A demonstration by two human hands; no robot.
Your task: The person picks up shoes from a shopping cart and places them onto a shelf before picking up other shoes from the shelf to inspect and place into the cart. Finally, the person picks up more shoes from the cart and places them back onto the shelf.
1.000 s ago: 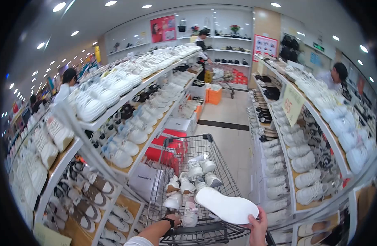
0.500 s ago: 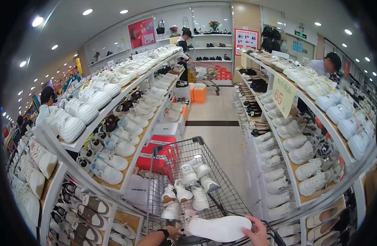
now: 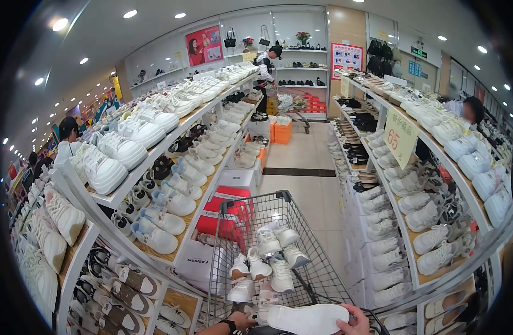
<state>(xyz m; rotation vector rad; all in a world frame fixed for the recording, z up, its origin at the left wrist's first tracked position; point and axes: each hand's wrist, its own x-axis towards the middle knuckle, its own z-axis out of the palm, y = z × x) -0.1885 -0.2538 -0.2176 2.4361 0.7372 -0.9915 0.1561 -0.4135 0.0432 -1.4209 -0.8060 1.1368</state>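
My right hand (image 3: 357, 322) grips one end of a white shoe (image 3: 309, 318), its pale sole turned towards me, low over the cart's near end. Beside it, my left hand (image 3: 242, 321), with a dark band at the wrist, is closed at the bottom edge next to a pinkish-white shoe (image 3: 266, 300). What its fingers hold is partly hidden. Inside the wire shopping cart (image 3: 318, 245) lie several loose white sneakers (image 3: 281, 274), some with brown or grey soles.
Racks of white shoes flank the aisle, on the left (image 3: 122, 148) and right (image 3: 429, 120). A yellow price sign (image 3: 400, 137) hangs on the right rack. Shoe boxes (image 3: 200, 262) stand left of the cart. A person (image 3: 265, 70) with another cart (image 3: 292, 103) is at the aisle's far end.
The whole view has shifted slightly, so the racks and cart sit further right and lower. My right hand keeps hold of the white shoe, and my left hand stays close beside it.
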